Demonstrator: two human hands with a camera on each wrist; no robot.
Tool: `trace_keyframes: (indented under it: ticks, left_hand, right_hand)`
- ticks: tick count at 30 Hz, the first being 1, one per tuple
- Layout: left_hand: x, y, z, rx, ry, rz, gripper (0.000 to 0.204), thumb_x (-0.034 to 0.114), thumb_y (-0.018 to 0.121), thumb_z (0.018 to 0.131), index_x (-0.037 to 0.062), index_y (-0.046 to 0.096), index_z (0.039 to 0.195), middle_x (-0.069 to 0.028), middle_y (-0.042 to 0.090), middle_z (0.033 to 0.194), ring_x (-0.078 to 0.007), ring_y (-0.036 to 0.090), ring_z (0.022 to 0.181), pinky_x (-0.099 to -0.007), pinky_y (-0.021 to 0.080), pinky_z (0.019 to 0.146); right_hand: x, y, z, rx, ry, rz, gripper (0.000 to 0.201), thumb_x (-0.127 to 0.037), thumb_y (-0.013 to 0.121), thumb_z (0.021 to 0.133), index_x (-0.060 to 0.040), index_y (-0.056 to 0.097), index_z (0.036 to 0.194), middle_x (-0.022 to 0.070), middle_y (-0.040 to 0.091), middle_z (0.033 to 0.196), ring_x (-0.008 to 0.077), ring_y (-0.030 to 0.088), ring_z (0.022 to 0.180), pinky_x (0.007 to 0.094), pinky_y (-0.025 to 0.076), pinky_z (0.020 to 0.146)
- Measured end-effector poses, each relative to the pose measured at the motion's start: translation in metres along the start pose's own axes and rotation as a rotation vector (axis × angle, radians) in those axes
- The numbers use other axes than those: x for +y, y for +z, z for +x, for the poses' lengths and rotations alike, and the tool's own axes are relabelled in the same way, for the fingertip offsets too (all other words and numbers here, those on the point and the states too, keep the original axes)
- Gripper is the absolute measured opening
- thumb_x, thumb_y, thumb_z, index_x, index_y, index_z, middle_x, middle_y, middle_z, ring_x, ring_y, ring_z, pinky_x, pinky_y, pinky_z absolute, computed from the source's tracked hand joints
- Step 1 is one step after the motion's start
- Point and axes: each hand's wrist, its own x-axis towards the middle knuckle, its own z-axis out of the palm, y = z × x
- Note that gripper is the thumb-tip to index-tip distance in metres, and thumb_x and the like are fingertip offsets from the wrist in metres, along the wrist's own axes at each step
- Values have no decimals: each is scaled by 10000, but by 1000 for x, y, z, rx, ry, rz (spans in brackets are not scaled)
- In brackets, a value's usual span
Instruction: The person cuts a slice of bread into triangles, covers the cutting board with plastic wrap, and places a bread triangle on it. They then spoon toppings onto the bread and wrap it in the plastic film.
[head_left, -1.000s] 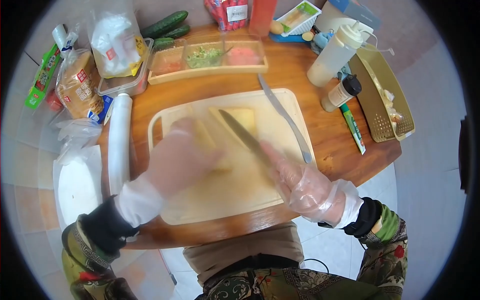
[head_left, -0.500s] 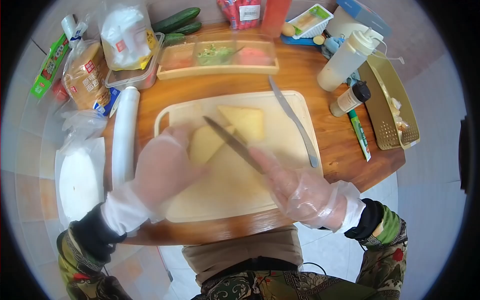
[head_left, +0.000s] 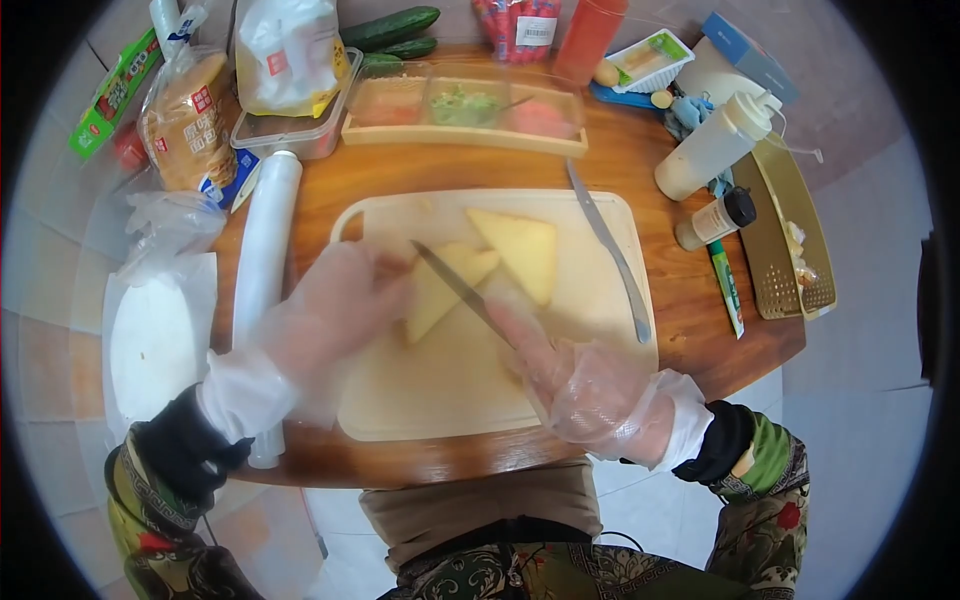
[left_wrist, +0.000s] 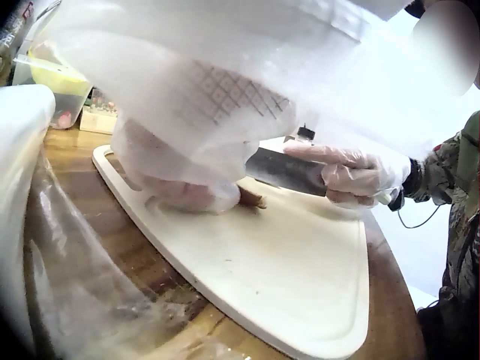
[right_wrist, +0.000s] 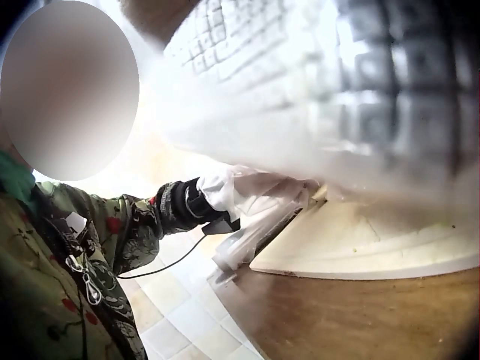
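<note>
Two pale yellow triangular bread pieces lie on a cream cutting board (head_left: 430, 400). My gloved left hand (head_left: 345, 305), blurred, is bent at the left side of the nearer bread triangle (head_left: 450, 285); in the left wrist view a brown-edged bit of bread (left_wrist: 253, 196) shows beside its fingertips. The farther bread triangle (head_left: 525, 250) lies behind and to the right. My gloved right hand (head_left: 590, 385) grips a knife (head_left: 462, 288), forefinger along the blade, which crosses over the nearer triangle and points to the far left. The knife's handle is hidden in the hand.
A second knife (head_left: 612, 255) lies along the board's right edge. Behind the board stands a three-part condiment box (head_left: 465, 142). To the left are a roll of plastic wrap (head_left: 265, 240) and bagged bread (head_left: 190, 125). A squeeze bottle (head_left: 710, 150), shaker (head_left: 712, 220) and basket (head_left: 790, 240) stand right.
The head view has swung, shifting the whole scene rightward. The left hand has drawn back from over the nearer bread triangle to its left side; the knife stays in the right hand.
</note>
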Motion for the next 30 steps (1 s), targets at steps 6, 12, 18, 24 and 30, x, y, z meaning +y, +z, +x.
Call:
trace_keyframes:
  ticks: [6,12,18,24,30]
  left_hand:
    - [9,-2,3,-54,-53,-69,367,196,700,868,-76,655,1109,-82,711,841,-119,661,695,-285,542,631]
    - [7,1,8,-63,-96,-45,293,185,692,870,-63,690,1024,-90,710,800,-140,680,634,-281,549,593]
    - [-4,4,12,-53,-35,1,261,185,692,873,-64,704,950,-86,709,763,-138,691,640,-286,549,600]
    - [-5,5,9,-49,37,-4,255,201,715,867,-50,713,913,-68,700,727,-125,666,612,-276,526,590]
    - [-2,12,5,-30,37,103,229,182,724,861,-46,712,877,-63,693,712,-119,660,608,-278,525,587]
  right_hand:
    - [-3,-1,2,-17,-7,-75,823,-36,553,862,58,155,1575,136,540,550,301,539,451,445,425,449]
    - [-10,-6,2,-95,23,-224,829,-43,531,862,46,138,1586,139,549,571,280,554,481,435,426,455]
    - [-10,-24,17,-309,59,-240,877,5,520,831,39,85,1592,172,586,621,327,593,536,450,465,512]
    - [1,-9,32,-348,151,5,913,34,528,818,48,29,1582,197,623,682,362,627,626,453,495,595]
    - [9,-10,30,-263,24,116,895,14,544,833,57,41,1572,187,633,709,371,634,654,464,495,618]
